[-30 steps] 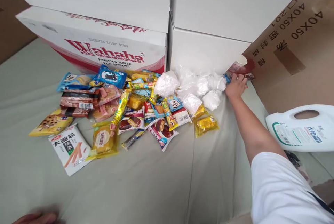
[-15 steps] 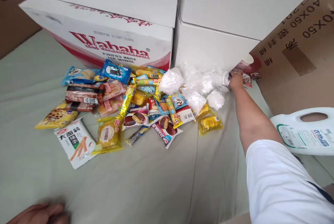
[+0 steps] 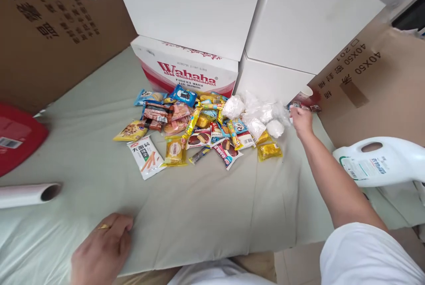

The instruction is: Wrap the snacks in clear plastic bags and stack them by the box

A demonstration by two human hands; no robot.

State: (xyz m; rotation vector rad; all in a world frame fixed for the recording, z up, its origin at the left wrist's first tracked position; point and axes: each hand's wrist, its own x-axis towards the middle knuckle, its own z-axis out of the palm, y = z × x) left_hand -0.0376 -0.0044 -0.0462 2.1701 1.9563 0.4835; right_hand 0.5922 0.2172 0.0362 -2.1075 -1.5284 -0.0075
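My left hand (image 3: 104, 245) rests as a loose fist on the pale green cloth (image 3: 199, 214), a gold ring on one finger and nothing visible in it. Stretched out to the far right, my right hand (image 3: 301, 121) has its fingers closed; a small white bit shows at the fingertips, too little to name. Just left of it lie crumpled clear plastic bags (image 3: 265, 110) and a white bundle (image 3: 275, 129). Small red packets (image 3: 314, 108) lie behind that hand, near a paper cup (image 3: 304, 92). A yellow-wrapped snack (image 3: 269, 151) sits closer to me.
A heap of wrapped snacks (image 3: 199, 136) lies before a Wahaha carton (image 3: 189, 72) and white boxes (image 3: 282, 19). Brown cardboard (image 3: 375, 68) stands right, with a white detergent bottle (image 3: 381, 161) lying on its side. Leftward are a red object (image 3: 20, 139) and a white tube (image 3: 26, 195).
The view has pulled back and swung left. My right hand has lifted slightly from among the bags and packets. My left hand now shows more fully on the cloth.
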